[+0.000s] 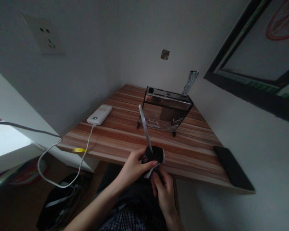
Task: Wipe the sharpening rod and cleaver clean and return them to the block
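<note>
I hold a black bundle [157,154] with white edging at the lower centre of the frame, just over the near edge of the wood-grained bench [120,134]. The fingers of my left hand [134,165] are clamped on it, thumb laid across its front. My right hand [164,189] is at its underside, thumb and forefinger close together; whether they pinch the material I cannot tell. A slim silver-grey strip [145,128] rises from the top of the bundle, tilted to the left, its upper end seen in front of the rack's left side.

The rack [168,102], with a dark frame and a shiny front panel, stands on the bench right of centre. An upright piece in a clear, crinkled wrap [190,83] projects from its right end. Clear film [156,123] shows low between its legs.

On the bench at left of centre lies a white power bank [100,115]. A white cable [80,165] is plugged into it and loops down past the bench's edge, passing a yellow tag [78,149]. A flat black slab [233,168] lies along the bench's edge at lower right. A wall socket [47,37] is noted at upper left.
</note>
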{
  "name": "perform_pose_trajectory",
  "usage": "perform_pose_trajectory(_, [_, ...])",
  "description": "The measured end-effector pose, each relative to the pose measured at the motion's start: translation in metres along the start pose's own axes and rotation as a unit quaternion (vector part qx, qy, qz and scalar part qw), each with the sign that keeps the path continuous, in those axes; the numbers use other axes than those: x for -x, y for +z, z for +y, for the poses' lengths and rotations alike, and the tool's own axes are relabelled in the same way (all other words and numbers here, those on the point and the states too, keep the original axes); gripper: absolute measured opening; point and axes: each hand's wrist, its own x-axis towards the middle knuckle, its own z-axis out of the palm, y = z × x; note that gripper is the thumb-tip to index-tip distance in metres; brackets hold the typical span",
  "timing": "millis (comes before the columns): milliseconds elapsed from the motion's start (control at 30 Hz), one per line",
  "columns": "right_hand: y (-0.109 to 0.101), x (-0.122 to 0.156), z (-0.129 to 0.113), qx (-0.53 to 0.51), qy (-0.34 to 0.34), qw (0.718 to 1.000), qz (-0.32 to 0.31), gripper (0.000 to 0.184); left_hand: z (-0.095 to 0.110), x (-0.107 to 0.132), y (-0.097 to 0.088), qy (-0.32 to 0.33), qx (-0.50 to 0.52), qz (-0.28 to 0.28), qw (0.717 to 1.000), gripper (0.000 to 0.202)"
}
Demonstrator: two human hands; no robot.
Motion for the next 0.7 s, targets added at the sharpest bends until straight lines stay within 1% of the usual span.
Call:
perform_pose_trajectory(100, [0.000,0.000,-0.001,0.000,-0.004,1.000,0.011,0.042,0.001,-0.001,-0.001,-0.011,0.016,-0.018,1.000,0.021])
perform_pose_trajectory(200, [0.001,0.000,-0.002,0.005,-0.015,1.000,0.010,0.041,0.001,-0.001,-0.001,-0.018,0.037,-0.019,0.999,0.021])
perform_pose_trajectory(333, [0.001,0.001,0.001,0.016,-0.029,0.999,0.011,0.040,0.001,0.000,0.001,-0.021,0.043,-0.001,0.999,0.020])
perform_pose_trajectory(500, [-0.001,0.001,0.008,0.047,-0.046,0.997,0.035,0.038,-0.001,0.001,0.005,-0.011,0.017,0.039,0.999,0.017])
perform_pose_trajectory(700, [-0.002,0.000,0.007,0.066,-0.045,0.996,0.034,0.039,0.006,0.000,0.003,-0.002,0.028,0.056,0.998,0.022])
